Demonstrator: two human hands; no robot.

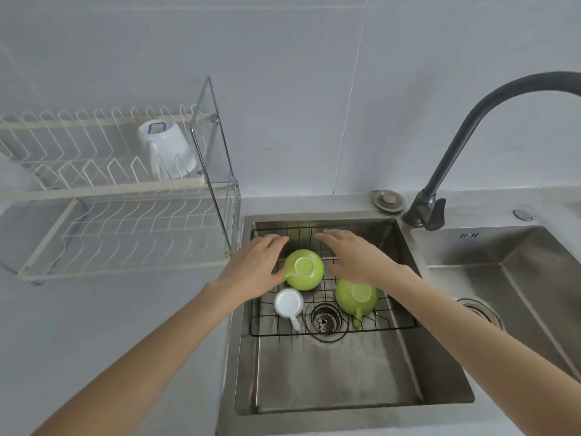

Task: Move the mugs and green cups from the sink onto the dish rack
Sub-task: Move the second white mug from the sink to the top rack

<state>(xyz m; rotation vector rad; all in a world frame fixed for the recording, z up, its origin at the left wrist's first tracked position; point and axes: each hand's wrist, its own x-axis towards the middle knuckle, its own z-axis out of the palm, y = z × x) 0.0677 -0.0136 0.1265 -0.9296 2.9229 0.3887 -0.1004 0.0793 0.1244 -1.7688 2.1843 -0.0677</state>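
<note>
Dish rack [125, 196] sits left of my sink [352, 388], one mug [168, 152] on it; three cups on the sink's grid [399, 322], faucet [471, 127] behind-right.

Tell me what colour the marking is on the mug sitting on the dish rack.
Blue, a rectangular outline on the white mug, seen in the head view.

- Left hand [254, 265]: arm extended forward, palm down, fingers [276, 239] loosely spread, gripping nothing.
- Right hand [355, 256]: likewise extended, palm down, unclenched, empty.
</note>
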